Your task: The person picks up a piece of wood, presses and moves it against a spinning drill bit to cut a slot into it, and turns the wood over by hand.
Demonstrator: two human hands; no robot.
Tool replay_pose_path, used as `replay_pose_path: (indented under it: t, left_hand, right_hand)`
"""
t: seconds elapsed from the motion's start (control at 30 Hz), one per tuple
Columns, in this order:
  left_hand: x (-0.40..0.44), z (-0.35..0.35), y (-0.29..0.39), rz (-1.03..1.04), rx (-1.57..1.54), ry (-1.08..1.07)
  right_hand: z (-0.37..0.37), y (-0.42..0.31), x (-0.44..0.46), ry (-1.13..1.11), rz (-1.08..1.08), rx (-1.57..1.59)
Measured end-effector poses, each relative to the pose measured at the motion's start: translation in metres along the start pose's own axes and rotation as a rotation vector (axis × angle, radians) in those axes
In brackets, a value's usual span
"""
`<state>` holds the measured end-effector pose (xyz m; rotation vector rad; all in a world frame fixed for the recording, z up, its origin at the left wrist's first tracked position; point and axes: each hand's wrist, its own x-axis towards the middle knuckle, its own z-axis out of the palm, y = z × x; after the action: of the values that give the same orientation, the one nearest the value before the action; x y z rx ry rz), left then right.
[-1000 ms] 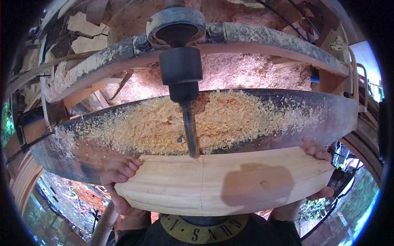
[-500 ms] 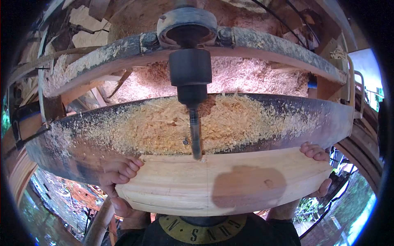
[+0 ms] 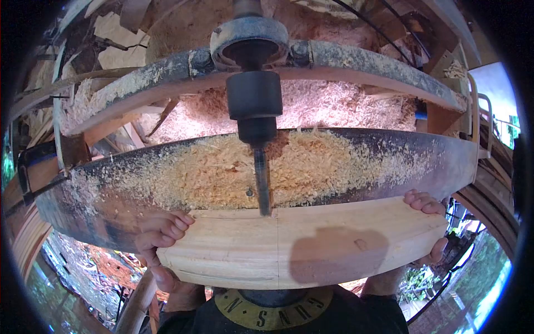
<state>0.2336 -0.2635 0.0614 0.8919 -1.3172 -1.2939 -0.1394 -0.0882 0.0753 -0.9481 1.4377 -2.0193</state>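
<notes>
A pale wooden board (image 3: 228, 245) lies flat at the near edge of a dark worktable, its front part jutting out toward my chest. My left hand (image 3: 164, 239) grips its left end, fingers on top and thumb below. Around the right end wraps my right hand (image 3: 428, 222), fingertips over the far corner and thumb at the near side. A drill bit (image 3: 262, 183) in a black chuck (image 3: 254, 100) comes down to the board's far edge, near a thin line drawn across the wood. Whether the bit is turning, I cannot tell.
Wood shavings (image 3: 222, 172) cover the middle of the dark worktable (image 3: 445, 161), with a small bolt head (image 3: 249, 192) among them. Behind runs a dusty wooden beam (image 3: 367, 61) beside the spindle housing (image 3: 249, 39). A pole (image 3: 133, 300) stands at lower left.
The board, with both hands still on it, has shifted very slightly, its right end a little to the left. The drill appears slightly left in view; the bit stays at the board's far edge.
</notes>
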Motion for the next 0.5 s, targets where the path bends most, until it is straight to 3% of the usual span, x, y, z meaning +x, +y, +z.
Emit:
replay_pose_path:
  t: [0.1, 0.23, 0.4, 0.5]
  left_hand:
    - [0.0, -0.001, 0.001, -0.012, 0.006, 0.003]
    - [0.0, -0.002, 0.0, -0.022, -0.021, 0.004]
    - [0.002, -0.032, -0.018, 0.032, -0.086, -0.183]
    - [0.001, -0.016, -0.008, 0.001, -0.059, -0.091]
  right_hand:
    - [-0.008, 0.0, 0.004, -0.076, 0.001, -0.033]
    - [-0.003, 0.0, 0.0, -0.013, -0.003, -0.038]
    - [0.004, 0.0, -0.003, 0.054, -0.001, 0.001]
    - [0.004, 0.001, -0.002, 0.033, -0.011, 0.005]
